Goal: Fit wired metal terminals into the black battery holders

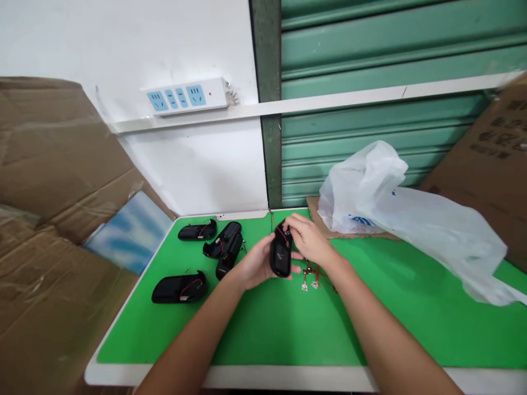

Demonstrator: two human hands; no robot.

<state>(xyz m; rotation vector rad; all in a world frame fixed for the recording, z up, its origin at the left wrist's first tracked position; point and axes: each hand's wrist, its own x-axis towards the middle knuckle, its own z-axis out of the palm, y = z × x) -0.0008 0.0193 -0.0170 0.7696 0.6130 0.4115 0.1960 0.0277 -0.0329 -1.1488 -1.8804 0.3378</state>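
My left hand (257,263) is wrapped round a black elongated plastic housing (280,262), held upright above the green mat, with a thin red wire at its upper end. My right hand (304,236) pinches at the housing's upper end; what lies between its fingertips is too small to make out. Just right of the housing, partly under my right hand, several small parts with red wires (315,284) lie on the mat. More black housings of the same kind lie on the left: one at the back (197,230), a couple overlapping (228,249), and one nearer the front (179,288).
The green mat (288,334) covers a white-edged table. A white plastic bag (370,192) rests at the back right on cardboard. Cardboard sheets (49,230) stand at the left, with another (481,164) at the right. A power strip (189,97) hangs on the back wall.
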